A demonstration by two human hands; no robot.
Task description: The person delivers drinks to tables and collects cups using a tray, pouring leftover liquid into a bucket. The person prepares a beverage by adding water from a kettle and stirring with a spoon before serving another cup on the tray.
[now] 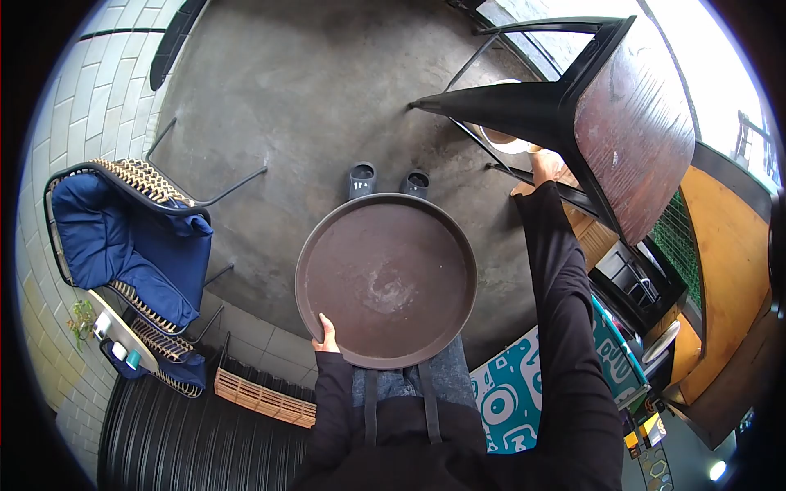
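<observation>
A round brown tray (385, 245) with a raised rim and pale smudges in its middle is in front of my body. My left hand (326, 334) grips its lower left edge, the thumb over the rim. My right hand (547, 168) reaches out to the right, beside the leg of a tall black stool (524, 102) with a wooden seat. Next to its fingers is a pale round dish or bowl (503, 143), partly hidden by the stool leg. The fingers are too small and partly covered to tell what they hold.
At the left stand a chair with blue cushions (168, 254) and a small table (123, 331). A teal patterned panel (512, 401) and a black box-like unit (639, 282) are at the lower right. Grey floor (286, 82) lies ahead.
</observation>
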